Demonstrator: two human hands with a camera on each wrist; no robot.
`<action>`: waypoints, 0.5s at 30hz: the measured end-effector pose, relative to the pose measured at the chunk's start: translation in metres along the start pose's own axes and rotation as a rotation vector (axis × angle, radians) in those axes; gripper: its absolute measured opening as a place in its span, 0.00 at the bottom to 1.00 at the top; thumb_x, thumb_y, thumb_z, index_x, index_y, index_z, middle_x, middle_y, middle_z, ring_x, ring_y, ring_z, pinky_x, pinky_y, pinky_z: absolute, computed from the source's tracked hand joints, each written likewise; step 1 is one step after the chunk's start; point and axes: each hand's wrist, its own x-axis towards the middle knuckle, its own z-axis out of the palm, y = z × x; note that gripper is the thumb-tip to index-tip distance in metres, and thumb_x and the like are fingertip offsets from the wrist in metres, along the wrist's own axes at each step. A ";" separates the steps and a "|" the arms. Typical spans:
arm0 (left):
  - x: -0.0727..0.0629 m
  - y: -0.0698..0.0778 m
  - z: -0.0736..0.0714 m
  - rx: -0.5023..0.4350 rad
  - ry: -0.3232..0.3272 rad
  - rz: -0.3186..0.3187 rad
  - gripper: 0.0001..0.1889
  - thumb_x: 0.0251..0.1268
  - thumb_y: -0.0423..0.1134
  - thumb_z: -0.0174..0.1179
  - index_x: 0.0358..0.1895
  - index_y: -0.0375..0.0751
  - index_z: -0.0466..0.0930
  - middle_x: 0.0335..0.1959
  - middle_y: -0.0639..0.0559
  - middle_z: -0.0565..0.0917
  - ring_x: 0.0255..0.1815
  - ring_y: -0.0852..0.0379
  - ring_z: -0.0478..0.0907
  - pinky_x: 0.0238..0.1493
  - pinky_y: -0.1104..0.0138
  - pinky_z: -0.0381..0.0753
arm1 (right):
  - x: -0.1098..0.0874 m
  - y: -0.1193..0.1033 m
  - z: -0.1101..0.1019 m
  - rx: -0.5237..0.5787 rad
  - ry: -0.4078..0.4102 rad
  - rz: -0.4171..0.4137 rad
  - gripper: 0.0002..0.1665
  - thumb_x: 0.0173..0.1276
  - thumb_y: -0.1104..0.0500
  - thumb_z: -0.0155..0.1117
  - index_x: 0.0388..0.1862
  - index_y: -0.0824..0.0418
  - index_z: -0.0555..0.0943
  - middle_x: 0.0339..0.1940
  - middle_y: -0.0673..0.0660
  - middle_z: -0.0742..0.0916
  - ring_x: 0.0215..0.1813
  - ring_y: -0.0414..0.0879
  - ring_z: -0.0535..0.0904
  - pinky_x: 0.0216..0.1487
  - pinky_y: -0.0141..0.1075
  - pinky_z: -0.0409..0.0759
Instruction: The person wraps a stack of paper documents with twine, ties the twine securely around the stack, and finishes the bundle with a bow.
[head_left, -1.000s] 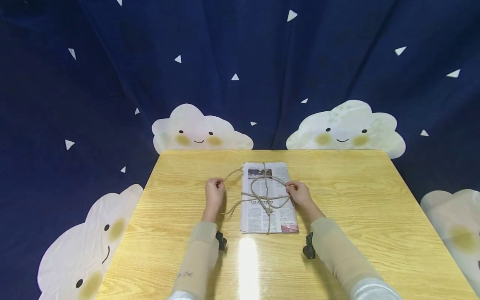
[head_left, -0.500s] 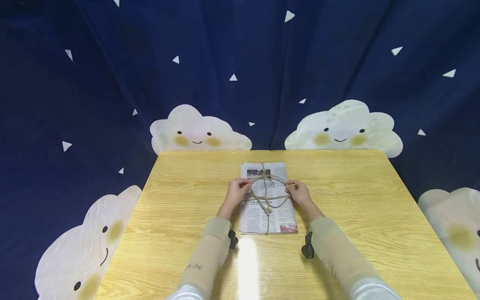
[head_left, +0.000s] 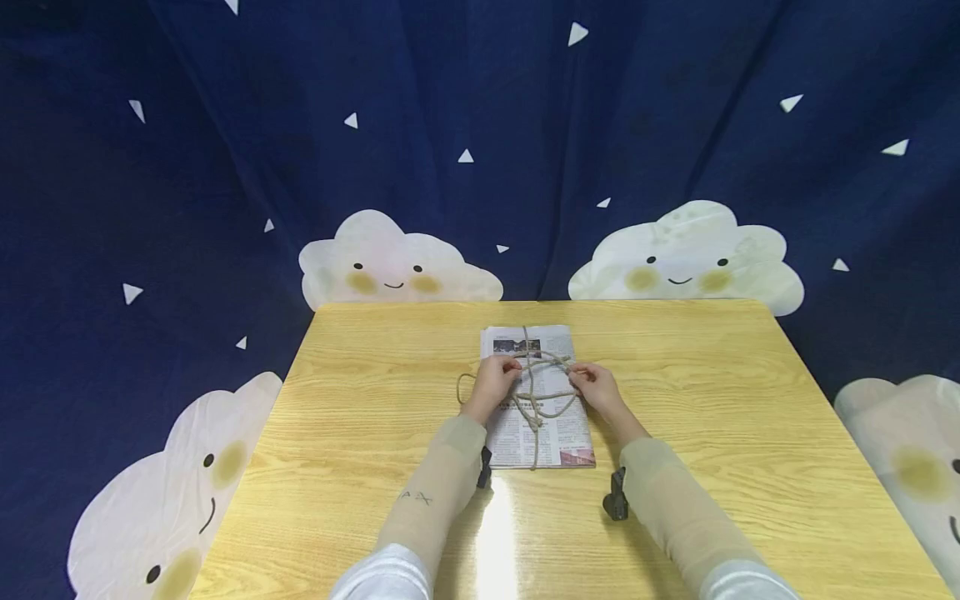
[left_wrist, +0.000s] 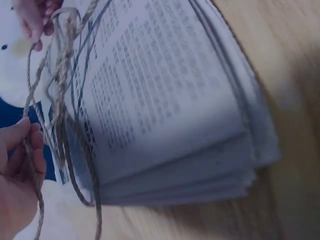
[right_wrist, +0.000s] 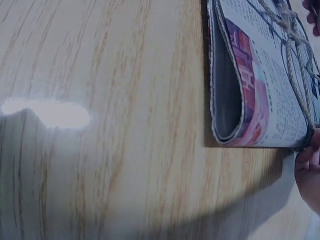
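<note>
A folded stack of newspapers (head_left: 555,442) lies on the table, bound lengthwise and crosswise with brown twine (head_left: 536,420). The crossing strands meet near the middle of the top sheet, with loose loops above them. My left hand (head_left: 495,387) is over the stack's left half and pinches a strand of twine between thumb and finger; that grip shows clearly in the left wrist view, where the left hand (left_wrist: 20,180) is at the lower left. At the stack's right edge my right hand (head_left: 597,388) pinches the twine loop. Its fingertips are partly cut off in the right wrist view.
The wooden table (head_left: 697,375) reaches back to a dark blue curtain (head_left: 420,100) printed with clouds and triangles. A slack bend of twine hangs out past the stack's left side. Small black wrist cameras (head_left: 617,496) sit below each hand.
My left hand has moved right, from the table beside the stack to over it, bringing the twine strand toward the loop. The right hand stays nearly in place.
</note>
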 end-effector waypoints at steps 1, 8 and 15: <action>0.003 0.000 0.003 0.029 -0.010 0.003 0.07 0.59 0.43 0.61 0.32 0.45 0.85 0.29 0.53 0.83 0.31 0.59 0.78 0.30 0.70 0.77 | -0.001 -0.001 0.000 -0.012 -0.001 -0.010 0.14 0.65 0.66 0.56 0.47 0.75 0.76 0.27 0.58 0.80 0.23 0.36 0.73 0.26 0.25 0.75; -0.008 0.054 -0.018 0.229 -0.081 0.067 0.10 0.67 0.36 0.51 0.40 0.44 0.84 0.41 0.53 0.80 0.44 0.57 0.77 0.48 0.69 0.77 | -0.002 -0.002 -0.001 -0.064 -0.020 -0.005 0.14 0.63 0.66 0.59 0.44 0.76 0.78 0.41 0.69 0.83 0.36 0.45 0.79 0.36 0.28 0.77; -0.026 0.101 -0.042 0.325 -0.039 0.083 0.09 0.61 0.27 0.55 0.41 0.38 0.83 0.43 0.48 0.82 0.48 0.53 0.78 0.51 0.67 0.76 | -0.002 0.005 -0.001 -0.142 -0.033 -0.055 0.12 0.58 0.66 0.63 0.40 0.74 0.81 0.37 0.66 0.83 0.39 0.49 0.77 0.37 0.29 0.75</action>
